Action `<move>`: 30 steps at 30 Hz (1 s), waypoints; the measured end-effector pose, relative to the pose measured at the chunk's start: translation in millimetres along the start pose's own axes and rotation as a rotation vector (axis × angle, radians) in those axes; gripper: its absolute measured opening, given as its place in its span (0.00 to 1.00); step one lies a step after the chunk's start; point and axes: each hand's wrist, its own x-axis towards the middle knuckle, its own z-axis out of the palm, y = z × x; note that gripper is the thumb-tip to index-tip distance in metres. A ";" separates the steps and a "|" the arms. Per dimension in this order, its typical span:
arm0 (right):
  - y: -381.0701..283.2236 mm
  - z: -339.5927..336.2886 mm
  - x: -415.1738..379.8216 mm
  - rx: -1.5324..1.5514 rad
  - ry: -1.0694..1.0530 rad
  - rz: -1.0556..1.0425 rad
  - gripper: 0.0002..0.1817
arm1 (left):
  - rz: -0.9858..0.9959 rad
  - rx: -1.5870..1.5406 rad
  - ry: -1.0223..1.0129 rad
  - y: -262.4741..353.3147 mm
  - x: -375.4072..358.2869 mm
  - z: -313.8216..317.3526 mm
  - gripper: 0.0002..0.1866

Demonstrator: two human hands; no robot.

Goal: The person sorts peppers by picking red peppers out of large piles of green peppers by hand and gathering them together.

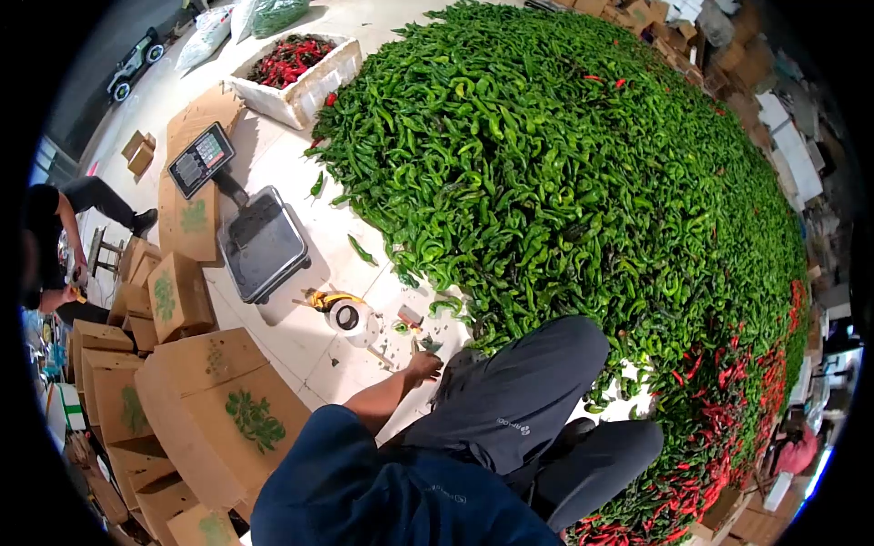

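My left hand (423, 368) reaches low over the pale floor beside my bent leg. Its fingers look curled together, and what they hold, if anything, is too small to make out. Small greenish bits (427, 345) lie right by the fingertips. A tape roll (347, 317) lies on the floor farther left, along with a yellow-handled tape dispenser (335, 299). The huge heap of green chili peppers (546, 173) rises in front of my knees, with red ones (728, 409) mixed in at the lower right. My right hand is out of sight.
A digital scale (264, 244) with a raised display (201, 161) stands left of the heap. Behind it, a white foam box (319, 89) holds red peppers. Cardboard boxes (182, 296) crowd the left side, where another person's hand (80, 269) shows.
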 end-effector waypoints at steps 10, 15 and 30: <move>79.3 -0.4 -71.7 -0.012 0.053 0.232 0.17 | 0.055 0.114 -0.033 -22.4 42.6 -0.9 0.08; 107.3 6.5 -105.9 0.017 0.060 0.310 0.17 | 0.054 0.120 0.016 -17.4 42.0 -24.4 0.07; 125.3 19.2 -162.9 0.087 0.079 0.420 0.17 | -0.032 0.248 -0.074 -34.3 35.3 -21.0 0.12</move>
